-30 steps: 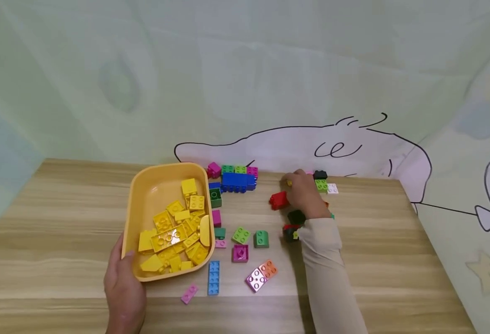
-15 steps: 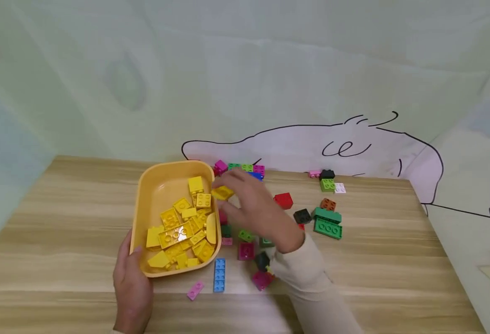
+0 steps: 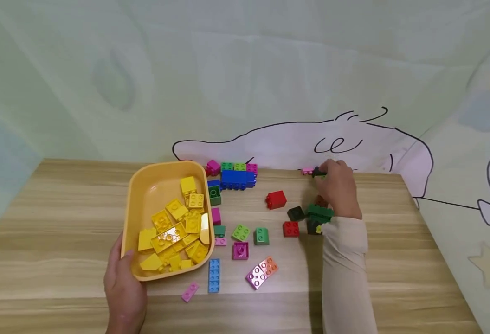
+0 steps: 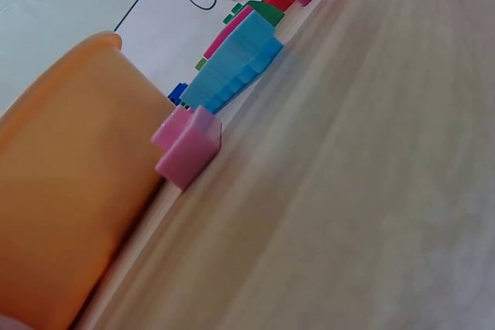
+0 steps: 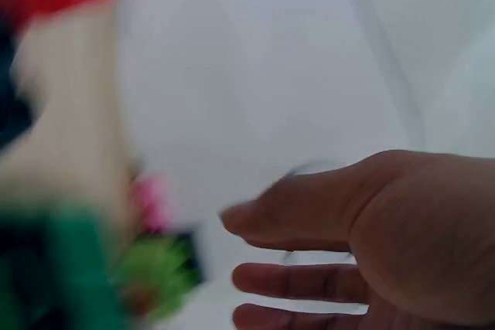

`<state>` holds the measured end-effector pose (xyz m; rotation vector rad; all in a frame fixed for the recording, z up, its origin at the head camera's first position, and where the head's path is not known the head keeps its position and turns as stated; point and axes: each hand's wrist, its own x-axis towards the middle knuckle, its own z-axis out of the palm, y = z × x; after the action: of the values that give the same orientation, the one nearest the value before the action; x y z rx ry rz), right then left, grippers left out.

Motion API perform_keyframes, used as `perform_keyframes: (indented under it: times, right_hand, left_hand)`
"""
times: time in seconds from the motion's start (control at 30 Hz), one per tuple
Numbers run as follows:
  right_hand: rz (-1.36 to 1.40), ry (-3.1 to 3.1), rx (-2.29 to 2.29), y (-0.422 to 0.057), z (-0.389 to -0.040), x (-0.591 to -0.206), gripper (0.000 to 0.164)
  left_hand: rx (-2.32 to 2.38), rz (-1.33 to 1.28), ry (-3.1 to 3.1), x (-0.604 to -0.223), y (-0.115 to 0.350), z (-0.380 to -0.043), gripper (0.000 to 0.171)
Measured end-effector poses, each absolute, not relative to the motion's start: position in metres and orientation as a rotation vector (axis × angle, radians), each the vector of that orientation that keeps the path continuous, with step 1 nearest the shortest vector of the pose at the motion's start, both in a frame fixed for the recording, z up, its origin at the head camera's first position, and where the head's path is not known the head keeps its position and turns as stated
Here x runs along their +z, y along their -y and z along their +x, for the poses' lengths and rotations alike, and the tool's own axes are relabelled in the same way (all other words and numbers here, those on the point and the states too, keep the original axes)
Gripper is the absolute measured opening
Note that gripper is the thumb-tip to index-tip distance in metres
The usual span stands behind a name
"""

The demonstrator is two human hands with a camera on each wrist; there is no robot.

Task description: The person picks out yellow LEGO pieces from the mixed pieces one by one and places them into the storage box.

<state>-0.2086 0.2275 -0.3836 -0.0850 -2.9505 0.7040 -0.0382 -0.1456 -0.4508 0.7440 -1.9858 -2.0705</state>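
Observation:
My left hand (image 3: 125,283) grips a yellow-orange plastic basin (image 3: 134,204) at its near left corner, thumb by the rim, fingers outside. Inside lie several yellow building bricks (image 3: 170,237). At the table's far right, my right hand (image 3: 338,185) reaches down over a black brick (image 3: 318,171) and a lime-green brick (image 5: 158,272), hiding most of them in the head view. Thumb and fingers are extended and apart in the right wrist view, with nothing between them. A small pink brick (image 3: 307,170) lies just left of that hand.
Loose bricks spread between basin and right arm: a blue block (image 3: 237,179), a red brick (image 3: 276,199), dark green bricks (image 3: 320,212) under the wrist, a long light-blue brick (image 3: 214,275) and a pink brick (image 4: 189,148) near the basin. A printed cloth wall (image 3: 228,93) stands behind the table.
My right hand carried a yellow brick left to the basin, where it now lies among the others. The hand then returned empty to the far right. My left hand keeps its hold.

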Motion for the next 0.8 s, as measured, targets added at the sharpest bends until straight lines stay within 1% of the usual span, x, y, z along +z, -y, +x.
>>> perform_keyframes:
  times: [0.1,0.23,0.4,0.5,0.6,0.7,0.8]
  right_hand:
    - [-0.179,3.093,0.751,-0.244,-0.217,-0.4,0.031]
    - [-0.205,3.121,0.811,-0.249,-0.222,-0.408,0.027]
    - [-0.169,3.198,0.857,-0.262,-0.21,-0.392,0.022]
    - [-0.062,3.245,0.976,-0.278,-0.199,-0.376,0.026]
    - [-0.037,3.243,1.046,-0.291,-0.186,-0.362,0.028]
    - [-0.12,3.306,1.056,-0.295,-0.177,-0.355,0.027]
    - [-0.166,3.433,1.086,-0.291,-0.174,-0.358,0.03]
  left_hand:
    - [-2.094,0.725,1.949,-0.451,0.146,-0.037,0.046]
    - [-2.117,0.717,1.926,-0.452,0.144,-0.037,0.047]
    - [-2.106,0.701,1.952,-0.451,0.142,-0.038,0.046]
    - [-2.094,0.68,1.951,-0.45,0.143,-0.039,0.046]
    - [-2.086,0.684,1.944,-0.45,0.145,-0.039,0.047]
    - [-2.09,0.734,1.899,-0.453,0.149,-0.038,0.047]
    - [-2.14,0.794,1.719,-0.456,0.159,-0.04,0.048]
